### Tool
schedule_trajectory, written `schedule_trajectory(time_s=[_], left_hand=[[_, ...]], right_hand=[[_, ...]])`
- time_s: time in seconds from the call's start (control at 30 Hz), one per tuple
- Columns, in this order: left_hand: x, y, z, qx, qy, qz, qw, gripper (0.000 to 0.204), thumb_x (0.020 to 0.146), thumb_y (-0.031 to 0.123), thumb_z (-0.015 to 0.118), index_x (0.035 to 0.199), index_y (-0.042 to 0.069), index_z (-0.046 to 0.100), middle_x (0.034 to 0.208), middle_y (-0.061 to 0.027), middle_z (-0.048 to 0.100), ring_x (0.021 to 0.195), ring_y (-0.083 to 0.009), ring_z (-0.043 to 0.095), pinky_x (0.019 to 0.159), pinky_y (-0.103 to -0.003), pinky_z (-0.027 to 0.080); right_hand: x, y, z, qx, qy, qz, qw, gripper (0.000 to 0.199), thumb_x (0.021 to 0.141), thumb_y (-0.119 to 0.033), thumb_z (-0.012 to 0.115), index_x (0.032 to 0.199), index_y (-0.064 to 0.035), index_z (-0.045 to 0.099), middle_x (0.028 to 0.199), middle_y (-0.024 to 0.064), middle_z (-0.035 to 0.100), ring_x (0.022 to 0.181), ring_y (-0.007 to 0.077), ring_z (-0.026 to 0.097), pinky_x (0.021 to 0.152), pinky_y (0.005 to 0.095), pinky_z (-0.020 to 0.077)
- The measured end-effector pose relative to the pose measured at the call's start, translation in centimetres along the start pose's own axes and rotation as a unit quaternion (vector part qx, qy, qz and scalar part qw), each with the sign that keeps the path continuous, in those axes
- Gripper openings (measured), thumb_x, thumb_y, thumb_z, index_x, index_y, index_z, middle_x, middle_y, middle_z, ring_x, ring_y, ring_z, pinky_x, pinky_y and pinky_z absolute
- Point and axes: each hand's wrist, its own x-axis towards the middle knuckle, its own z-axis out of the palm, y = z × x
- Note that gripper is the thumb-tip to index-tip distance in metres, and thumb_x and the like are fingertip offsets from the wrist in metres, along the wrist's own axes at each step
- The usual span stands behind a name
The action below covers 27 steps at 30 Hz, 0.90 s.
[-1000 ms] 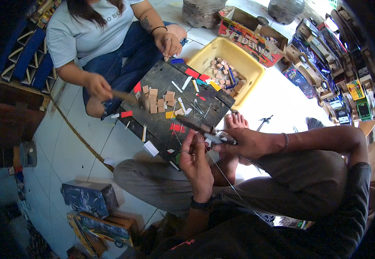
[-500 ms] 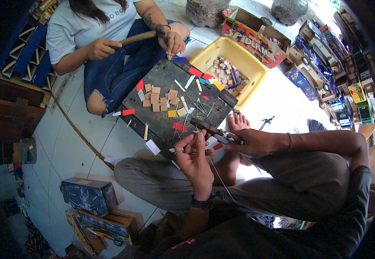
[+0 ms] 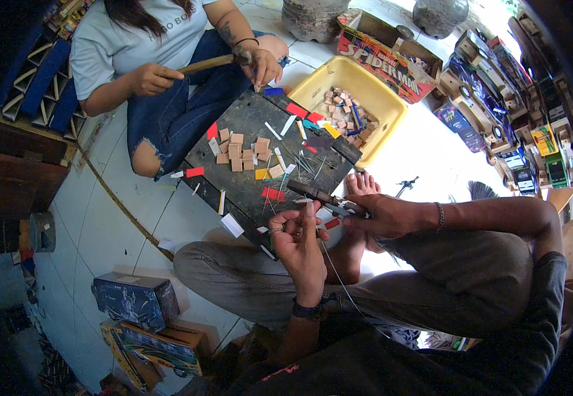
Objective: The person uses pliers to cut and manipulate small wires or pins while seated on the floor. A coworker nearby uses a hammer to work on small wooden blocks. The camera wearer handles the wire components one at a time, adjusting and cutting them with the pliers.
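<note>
One dark wooden low table (image 3: 247,119) lies ahead of the person, with a yellow plastic tub (image 3: 385,135) beyond its far right edge. By the table's near edge, the left hand (image 3: 304,247) has thumb and fingers pinched together; the right hand (image 3: 386,216), further right along that edge, is wrapped round the handles of dark-nosed pliers (image 3: 322,197). These run from the right palm leftward and slightly up, nose over the table, and the left fingertips sit just this side of that nose. Thinnest is the steel wire (image 3: 343,285) in the left hand's pinch, its long axis trailing away from the table across the trousers (image 3: 445,270); whether the plier jaws touch it, I cannot tell
</note>
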Motion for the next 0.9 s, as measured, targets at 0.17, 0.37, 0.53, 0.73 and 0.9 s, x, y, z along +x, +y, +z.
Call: schedule_trajectory(time_s=[0.17,0.37,0.53,0.73,0.9], left_hand=[[0.0,0.0,0.0,0.002,-0.001,-0.005,1.0,0.025,0.092,0.015,0.065,0.103,0.008,0.044,0.1,-0.0153,0.067,0.072,-0.0071,0.057,0.051,-0.019,0.043],[-0.1,0.0,0.1,-0.004,-0.002,-0.006,1.0,0.024,0.092,0.016,0.064,0.103,0.008,0.044,0.099,-0.0136,0.067,0.073,-0.0068,0.056,0.053,-0.019,0.043],[-0.1,-0.1,0.0,-0.014,0.005,-0.005,1.0,0.023,0.093,0.013,0.062,0.103,0.005,0.043,0.099,-0.0193,0.065,0.067,-0.0074,0.056,0.052,-0.019,0.045],[-0.5,-1.2,0.2,-0.024,0.043,-0.003,0.999,0.024,0.093,0.013,0.062,0.106,0.003,0.043,0.095,-0.0128,0.064,0.07,-0.0083,0.056,0.053,-0.021,0.046],[-0.7,-1.8,0.5,-0.02,0.072,0.006,0.997,0.026,0.094,0.014,0.061,0.11,0.003,0.044,0.094,-0.0083,0.062,0.074,-0.0086,0.056,0.054,-0.021,0.046]], right_hand=[[-0.1,0.2,0.0,0.002,-0.007,0.004,1.0,0.057,0.089,-0.053,0.055,0.132,-0.0162,0.052,0.143,0.0415,0.015,0.134,0.0608,0.011,0.107,0.0673,0.0135],[0.0,0.3,0.2,-0.015,0.022,-0.016,1.0,0.058,0.089,-0.056,0.053,0.129,-0.0142,0.056,0.141,0.0411,0.018,0.133,0.0605,0.014,0.107,0.0664,0.0131],[0.4,0.4,0.3,-0.052,0.003,0.011,0.999,0.065,0.088,-0.064,0.046,0.122,-0.0103,0.062,0.139,0.0429,0.021,0.133,0.0601,0.013,0.108,0.0651,0.0131],[2.2,1.0,0.9,-0.132,0.021,0.04,0.99,0.072,0.085,-0.072,0.043,0.112,-0.0093,0.067,0.129,0.0475,0.033,0.13,0.0617,0.019,0.109,0.0651,0.0115],[3.3,1.1,0.3,-0.167,-0.037,0.044,0.984,0.071,0.083,-0.075,0.044,0.11,-0.0136,0.068,0.126,0.047,0.038,0.128,0.0632,0.024,0.108,0.066,0.0123]])
